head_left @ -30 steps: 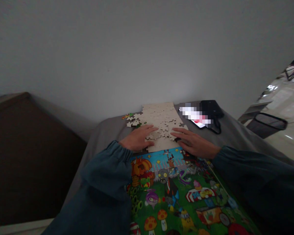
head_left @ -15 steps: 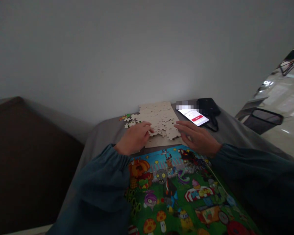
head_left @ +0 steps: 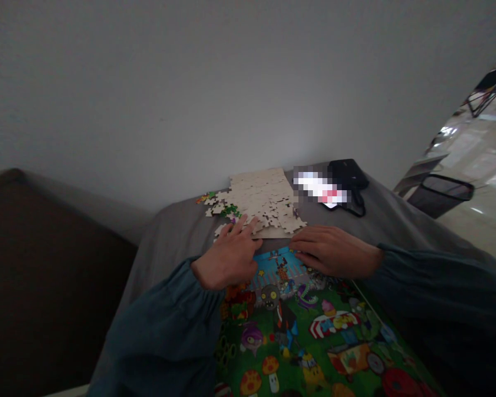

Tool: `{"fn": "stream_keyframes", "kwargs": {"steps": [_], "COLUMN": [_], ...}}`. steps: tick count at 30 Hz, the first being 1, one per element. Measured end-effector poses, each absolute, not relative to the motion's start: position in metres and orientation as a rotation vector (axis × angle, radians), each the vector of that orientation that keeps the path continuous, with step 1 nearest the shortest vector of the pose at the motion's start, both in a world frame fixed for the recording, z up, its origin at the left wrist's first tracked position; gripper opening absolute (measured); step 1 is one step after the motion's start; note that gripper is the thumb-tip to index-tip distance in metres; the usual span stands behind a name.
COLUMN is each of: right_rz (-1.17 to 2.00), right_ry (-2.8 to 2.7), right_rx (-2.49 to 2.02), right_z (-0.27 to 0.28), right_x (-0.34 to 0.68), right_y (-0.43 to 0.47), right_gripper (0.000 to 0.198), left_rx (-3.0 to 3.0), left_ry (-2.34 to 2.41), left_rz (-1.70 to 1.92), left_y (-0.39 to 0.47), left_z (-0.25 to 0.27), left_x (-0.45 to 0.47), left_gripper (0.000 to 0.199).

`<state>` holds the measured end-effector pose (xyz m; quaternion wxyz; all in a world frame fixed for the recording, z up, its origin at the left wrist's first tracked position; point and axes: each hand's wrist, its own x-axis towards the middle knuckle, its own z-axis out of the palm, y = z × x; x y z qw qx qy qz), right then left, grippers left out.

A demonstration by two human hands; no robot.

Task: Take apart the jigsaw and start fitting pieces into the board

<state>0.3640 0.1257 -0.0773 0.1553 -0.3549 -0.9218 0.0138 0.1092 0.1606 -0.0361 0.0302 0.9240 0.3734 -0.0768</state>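
Head view: at far left stands a dark brown panel [head_left: 58, 286], beside a surface [head_left: 163, 237] draped in grey cloth. Near the wall, at that side, lie a few coloured pieces [head_left: 206, 197]. Left hand [head_left: 229, 253] is palm down, fingers spread and pointing forward, fingertips apparently on the near left edge of the loose pieces; its grip is released, with nothing seen clasped. Blank-side-up puzzle pieces [head_left: 258, 187] occupy the middle of the surface, directly ahead of this hand and slightly to its right; their long axis, as judged, runs away toward the wall. A colourful picture sheet [head_left: 281, 336] lies on the near side. Right hand [head_left: 334, 251] rests over the sheet's far edge, fingers pointing left, just beside the pieces' near right corner; whether its grip holds anything cannot be told. Left hand is the nearer. Beyond the right hand lie a lit phone [head_left: 314, 184] and a black case [head_left: 349, 173].
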Motion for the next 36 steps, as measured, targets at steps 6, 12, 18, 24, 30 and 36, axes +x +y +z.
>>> {"fn": "stream_keyframes", "kwargs": {"steps": [6,12,18,24,30,36], "right_rz": [0.001,0.064,0.045,-0.001,0.004,-0.004], "right_ry": [-2.527,-2.521,-2.522,-2.512,-2.51,-2.457], "right_rx": [-1.075,-1.044,-1.045,-1.117,-1.147,-1.028], "right_z": [-0.098,-0.103,-0.095,-0.1,-0.105,-0.098], "right_x": [0.365,0.365,0.364,0.364,0.357,0.354], "right_y": [0.13,0.134,0.133,0.135,0.146,0.15], "right_gripper": [0.042,0.04,0.033,0.038,0.045,0.053], "left_rx": [2.884,2.834,2.731,2.502,2.553,2.655], "left_ry": [1.469,1.515,1.304,1.167,1.014,1.165], "left_rz": [0.158,0.309,0.071,-0.212,-0.049,0.194], "left_y": [0.172,0.174,0.173,0.185,0.195,0.21], "left_z": [-0.041,-0.033,-0.02,-0.023,-0.034,-0.008], "left_x": [0.111,0.117,0.106,0.09,0.094,0.073], "left_gripper": [0.051,0.043,0.032,0.028,0.036,0.039]}}
